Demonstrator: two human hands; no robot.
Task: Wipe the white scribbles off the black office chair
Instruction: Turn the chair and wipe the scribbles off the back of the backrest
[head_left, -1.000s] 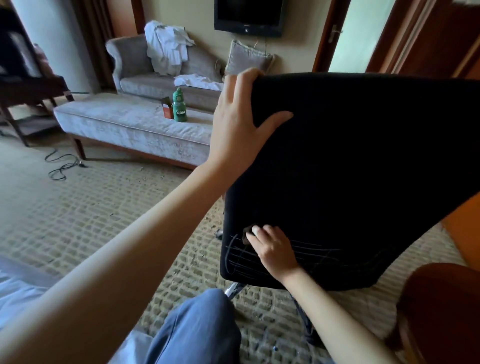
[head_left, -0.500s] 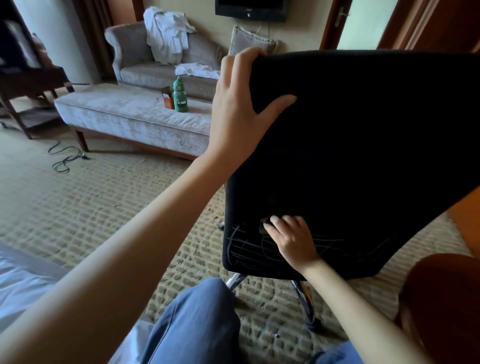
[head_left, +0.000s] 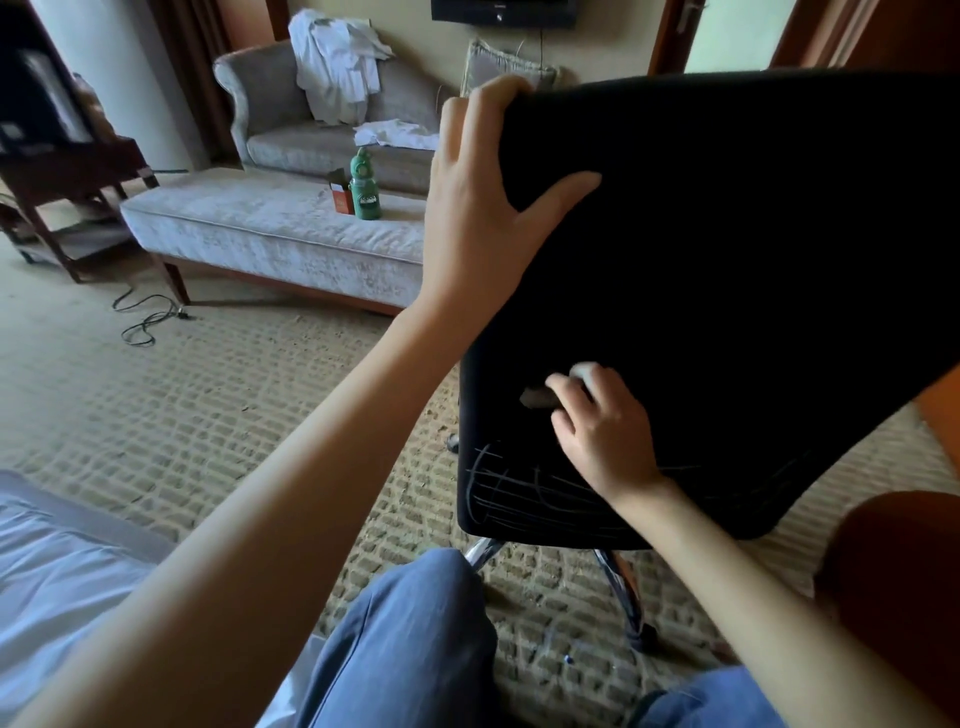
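Observation:
The black office chair (head_left: 727, 249) fills the right half of the view, its back turned toward me. White scribbles (head_left: 519, 493) cross the lower left part of the backrest. My left hand (head_left: 483, 208) grips the chair's top left corner, thumb spread over the fabric. My right hand (head_left: 602, 431) presses a small grey-white wipe (head_left: 537, 397) against the backrest just above the scribbles; most of the wipe is hidden under the fingers.
A grey chaise (head_left: 270, 228) stands behind, with a green bottle (head_left: 365, 187) and a small orange box on it. White clothes (head_left: 337, 62) hang on the sofa back. A black cable (head_left: 148, 317) lies on the carpet. A brown rounded seat (head_left: 893, 582) sits at right.
My right hand with the wipe has moved up the backrest, from on the scribbles to just above them. My left hand keeps its hold on the top corner.

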